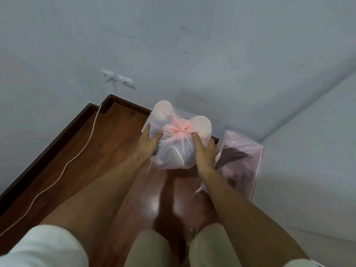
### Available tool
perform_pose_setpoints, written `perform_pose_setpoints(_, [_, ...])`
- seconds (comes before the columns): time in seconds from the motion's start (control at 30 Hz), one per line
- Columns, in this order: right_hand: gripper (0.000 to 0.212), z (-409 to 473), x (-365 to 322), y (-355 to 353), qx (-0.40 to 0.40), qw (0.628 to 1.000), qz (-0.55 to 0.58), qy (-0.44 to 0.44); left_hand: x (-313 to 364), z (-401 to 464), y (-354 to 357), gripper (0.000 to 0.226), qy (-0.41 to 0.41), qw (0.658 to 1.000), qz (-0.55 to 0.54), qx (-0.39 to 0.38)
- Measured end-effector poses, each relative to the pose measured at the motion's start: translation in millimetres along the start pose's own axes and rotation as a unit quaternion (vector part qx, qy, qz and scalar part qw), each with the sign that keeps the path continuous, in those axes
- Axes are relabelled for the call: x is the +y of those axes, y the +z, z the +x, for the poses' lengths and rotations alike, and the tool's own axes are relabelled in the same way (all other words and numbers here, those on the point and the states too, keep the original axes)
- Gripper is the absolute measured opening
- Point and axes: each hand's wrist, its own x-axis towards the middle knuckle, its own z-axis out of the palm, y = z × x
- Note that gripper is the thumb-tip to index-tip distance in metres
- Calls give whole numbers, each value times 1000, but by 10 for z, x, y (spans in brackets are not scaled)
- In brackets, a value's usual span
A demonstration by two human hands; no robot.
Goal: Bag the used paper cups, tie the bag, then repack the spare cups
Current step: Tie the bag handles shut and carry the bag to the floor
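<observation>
Knotted pink bag (174, 143) of used cups, held above the floor (107, 143). Left hand (149, 142) and right hand (205, 151) gripping opposite sides, probably for carrying. Second pink-lined bin (242, 160) just beside.

Pale grey-blue wall (192, 45) far; glossy reddish wood floor (107, 147) with dark skirting (57, 139). Wall sockets (119, 79) far left, white cable (63, 166) trailing across floor.

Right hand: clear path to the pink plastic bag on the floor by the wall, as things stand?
Probably not yet. The right hand is occupied, pressed against the tied translucent pink bag of cups together with the left hand. The pink plastic bag on the floor sits just beside it, unobstructed, once freed.
</observation>
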Motion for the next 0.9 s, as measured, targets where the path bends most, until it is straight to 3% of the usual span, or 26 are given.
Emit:
perform_pose_setpoints(0.23, [96, 913, 1319, 841, 49, 988, 109, 99, -1459, 1091, 477, 74, -19, 998, 62, -14])
perform_pose_setpoints(0.33, [91, 1174, 1702, 1006, 78, 977, 141, 142, -1798, 1410, 684, 64, -14, 998, 47, -27])
perform_pose_setpoints(0.5, [83, 1704, 2508, 1384, 109, 973, 151, 138, -2465, 2040, 1069, 70, -11, 996, 60, -69])
perform_pose_setpoints(0.6, [85, 1908, 2850, 1443, 122, 973, 132, 143, -2629, 2199, 1243, 62, -17, 994, 65, -87])
perform_pose_setpoints(0.73, [72, 1990, 2993, 1432, 126, 973, 154, 113, -2726, 2275, 1406, 59, 19, 991, 103, -87])
perform_pose_setpoints(0.9, [91, 1901, 2801, 1453, 168, 978, 49, 110, -2633, 2136, 1394, 74, 24, 986, 146, -71])
